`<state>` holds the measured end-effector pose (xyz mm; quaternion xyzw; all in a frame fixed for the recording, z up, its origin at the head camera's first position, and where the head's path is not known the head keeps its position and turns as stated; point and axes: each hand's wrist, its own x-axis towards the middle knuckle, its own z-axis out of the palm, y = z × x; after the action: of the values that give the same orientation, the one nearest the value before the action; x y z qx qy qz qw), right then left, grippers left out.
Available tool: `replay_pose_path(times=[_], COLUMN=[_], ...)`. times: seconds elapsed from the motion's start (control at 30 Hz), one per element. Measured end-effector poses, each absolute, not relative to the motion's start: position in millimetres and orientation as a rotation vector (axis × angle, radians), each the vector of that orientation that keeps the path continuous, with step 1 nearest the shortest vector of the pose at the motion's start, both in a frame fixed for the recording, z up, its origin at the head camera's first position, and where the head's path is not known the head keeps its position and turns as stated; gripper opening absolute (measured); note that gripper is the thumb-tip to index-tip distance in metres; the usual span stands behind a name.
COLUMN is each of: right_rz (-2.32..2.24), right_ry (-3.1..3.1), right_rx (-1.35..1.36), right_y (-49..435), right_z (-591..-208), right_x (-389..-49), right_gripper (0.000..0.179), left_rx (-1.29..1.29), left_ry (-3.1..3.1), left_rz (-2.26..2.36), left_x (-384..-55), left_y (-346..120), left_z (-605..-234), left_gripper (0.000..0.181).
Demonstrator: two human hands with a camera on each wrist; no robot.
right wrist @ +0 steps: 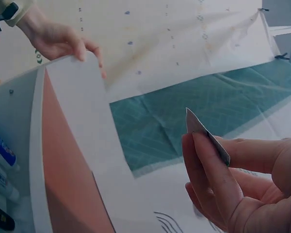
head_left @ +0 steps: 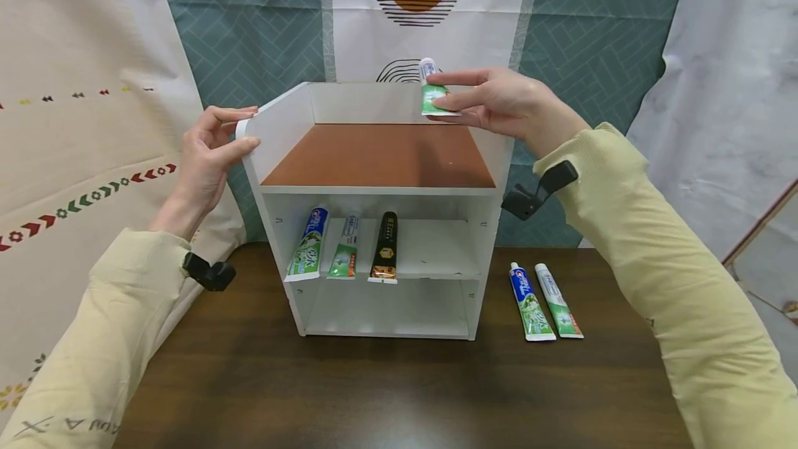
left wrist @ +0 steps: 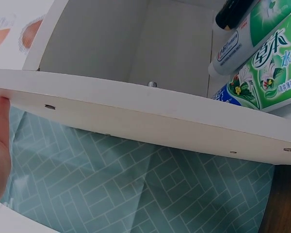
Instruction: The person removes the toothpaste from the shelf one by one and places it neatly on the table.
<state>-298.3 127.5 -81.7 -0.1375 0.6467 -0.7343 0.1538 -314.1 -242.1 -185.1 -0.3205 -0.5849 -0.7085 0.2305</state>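
A small white-and-green toothpaste tube point(head_left: 431, 97) is pinched in my right hand point(head_left: 501, 104), held above the shelf's brown top board point(head_left: 380, 154). In the right wrist view its flat crimped end point(right wrist: 208, 138) shows between the fingers. My left hand point(head_left: 208, 154) grips the upper left edge of the white shelf unit point(head_left: 386, 307), thumb on the front side. On the middle shelf lie a blue-and-green tube point(head_left: 308, 247), a white-and-green tube point(head_left: 345, 248) and a black tube point(head_left: 385, 244), crimped ends toward me.
On the dark wooden table point(head_left: 399, 386), right of the shelf unit, lie a blue-and-green tube point(head_left: 532, 303) and a white-and-green tube point(head_left: 558, 302). Patterned cloths point(head_left: 249, 26) hang behind and at the sides. Each wrist carries a black camera point(head_left: 208, 272).
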Motion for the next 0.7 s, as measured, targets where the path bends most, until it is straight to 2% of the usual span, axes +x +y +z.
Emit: replay_pose_path(times=[0.23, 0.5, 0.7], right_rz=[-2.208, -2.241, -2.265], right_ry=[1.762, 1.765, 1.768], right_rx=[-0.358, -0.354, -0.314], right_y=[157.1, 190.8, 215.4], right_z=[-75.9, -79.0, -86.4], right_x=[-295.5, -293.0, -290.8], right_gripper=[0.057, 0.040, 0.036], left_rx=[-0.878, -0.877, -0.875], left_ry=[-1.611, -1.607, -1.604], left_rz=[-1.955, -1.949, -1.953], left_x=[-314.4, -314.4, -314.3], left_y=[-242.5, -242.1, -242.2], left_z=[-185.3, -185.4, -185.6], left_gripper=[0.028, 0.028, 0.028])
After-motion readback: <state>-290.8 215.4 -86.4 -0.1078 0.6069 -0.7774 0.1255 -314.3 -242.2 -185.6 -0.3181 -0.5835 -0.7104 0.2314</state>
